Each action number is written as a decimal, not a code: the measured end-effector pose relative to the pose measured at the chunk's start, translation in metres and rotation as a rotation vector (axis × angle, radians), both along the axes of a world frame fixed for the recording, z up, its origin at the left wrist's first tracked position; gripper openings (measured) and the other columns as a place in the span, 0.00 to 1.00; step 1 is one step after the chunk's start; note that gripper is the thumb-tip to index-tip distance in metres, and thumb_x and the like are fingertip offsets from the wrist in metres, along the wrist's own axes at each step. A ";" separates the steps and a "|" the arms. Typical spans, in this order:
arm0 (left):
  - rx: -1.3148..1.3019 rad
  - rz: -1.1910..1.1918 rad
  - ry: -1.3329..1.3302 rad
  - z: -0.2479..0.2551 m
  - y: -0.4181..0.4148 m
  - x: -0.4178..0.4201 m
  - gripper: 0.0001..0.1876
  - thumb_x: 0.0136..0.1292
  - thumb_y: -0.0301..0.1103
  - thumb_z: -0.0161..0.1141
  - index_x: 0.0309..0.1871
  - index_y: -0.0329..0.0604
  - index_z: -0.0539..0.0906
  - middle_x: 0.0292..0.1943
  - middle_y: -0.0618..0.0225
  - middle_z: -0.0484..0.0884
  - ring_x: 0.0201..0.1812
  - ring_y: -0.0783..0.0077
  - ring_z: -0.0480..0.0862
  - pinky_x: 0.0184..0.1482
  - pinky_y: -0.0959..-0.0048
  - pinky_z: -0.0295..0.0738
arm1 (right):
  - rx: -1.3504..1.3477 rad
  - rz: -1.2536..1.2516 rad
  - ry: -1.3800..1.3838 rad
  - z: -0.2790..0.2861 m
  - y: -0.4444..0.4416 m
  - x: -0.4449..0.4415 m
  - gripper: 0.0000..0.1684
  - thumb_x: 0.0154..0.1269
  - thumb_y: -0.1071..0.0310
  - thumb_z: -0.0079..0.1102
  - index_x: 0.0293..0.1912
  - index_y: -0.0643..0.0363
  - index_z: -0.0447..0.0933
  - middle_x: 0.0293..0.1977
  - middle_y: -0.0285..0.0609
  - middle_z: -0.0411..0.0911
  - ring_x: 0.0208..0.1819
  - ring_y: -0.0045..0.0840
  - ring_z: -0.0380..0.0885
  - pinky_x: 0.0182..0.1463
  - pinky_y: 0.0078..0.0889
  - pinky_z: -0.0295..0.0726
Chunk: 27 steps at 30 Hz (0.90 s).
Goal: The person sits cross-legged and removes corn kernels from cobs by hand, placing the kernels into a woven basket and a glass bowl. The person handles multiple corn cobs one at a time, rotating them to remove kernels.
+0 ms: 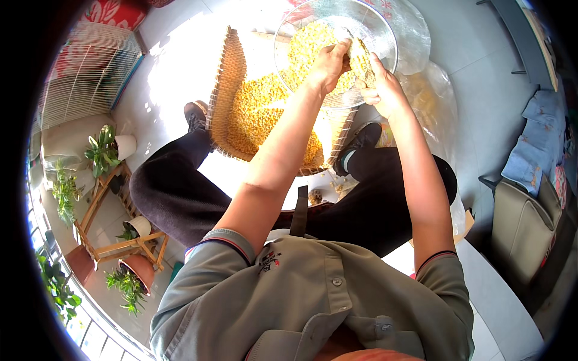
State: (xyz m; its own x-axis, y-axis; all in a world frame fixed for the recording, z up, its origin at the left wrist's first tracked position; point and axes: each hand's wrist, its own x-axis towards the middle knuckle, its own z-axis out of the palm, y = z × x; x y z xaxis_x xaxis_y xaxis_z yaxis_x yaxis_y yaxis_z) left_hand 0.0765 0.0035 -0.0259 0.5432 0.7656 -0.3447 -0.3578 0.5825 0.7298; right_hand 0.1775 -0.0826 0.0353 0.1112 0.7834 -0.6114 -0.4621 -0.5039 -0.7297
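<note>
Both my hands are on a partly stripped ear of corn [360,58], over a round see-through bowl or fine mesh sieve [389,49] with a shiny rim. My left hand [330,65] grips near its upper end, thumb pressed by the pale tip. Around the lower right side curl the fingers of my right hand [384,88]. Loose yellow kernels [311,43] lie in the bowl. Below it, between my feet, a woven scoop-shaped basket [220,85] holds more kernels [257,110]. My left forearm hides part of this basket.
Clear plastic bags [433,94] lie right of the bowl, one with yellowish contents. Potted plants [103,151] and a wooden stand [104,194] are at left, below a wire cage [86,67]. On the right is a padded chair [521,225]. Stray kernels dot the floor [336,186].
</note>
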 end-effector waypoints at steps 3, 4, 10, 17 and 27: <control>-0.108 -0.005 -0.092 -0.001 -0.001 -0.013 0.18 0.63 0.43 0.51 0.48 0.38 0.73 0.42 0.62 0.77 0.42 0.72 0.76 0.42 0.73 0.72 | 0.003 0.012 0.116 -0.004 0.000 0.004 0.25 0.63 0.42 0.42 0.40 0.56 0.69 0.19 0.37 0.67 0.10 0.09 0.51 0.12 0.11 0.49; -0.132 -0.056 -0.191 0.000 -0.002 -0.018 0.17 0.62 0.43 0.53 0.49 0.41 0.72 0.43 0.65 0.77 0.44 0.74 0.75 0.43 0.74 0.71 | 0.004 0.016 0.090 -0.003 0.000 0.003 0.25 0.64 0.42 0.42 0.39 0.56 0.69 0.19 0.36 0.66 0.10 0.10 0.52 0.12 0.12 0.49; 0.045 -0.168 -0.104 0.025 -0.009 -0.029 0.18 0.57 0.38 0.60 0.47 0.40 0.73 0.41 0.66 0.77 0.43 0.77 0.75 0.45 0.74 0.70 | 0.035 0.085 -0.101 0.005 0.002 -0.002 0.25 0.65 0.43 0.40 0.38 0.56 0.69 0.17 0.34 0.65 0.10 0.11 0.54 0.12 0.13 0.48; 0.076 -0.205 -0.017 0.022 -0.005 -0.030 0.15 0.56 0.31 0.60 0.45 0.34 0.73 0.40 0.65 0.78 0.41 0.77 0.77 0.43 0.78 0.72 | 0.044 0.105 -0.308 0.014 0.001 -0.012 0.25 0.65 0.43 0.40 0.42 0.55 0.69 0.17 0.32 0.65 0.11 0.08 0.54 0.12 0.11 0.49; 0.091 -0.176 -0.057 0.016 -0.006 -0.028 0.13 0.62 0.32 0.53 0.47 0.33 0.72 0.42 0.63 0.77 0.42 0.75 0.77 0.45 0.79 0.74 | 0.101 0.180 -0.609 0.001 0.005 -0.006 0.27 0.67 0.47 0.38 0.51 0.59 0.69 0.24 0.38 0.74 0.23 0.21 0.72 0.26 0.22 0.70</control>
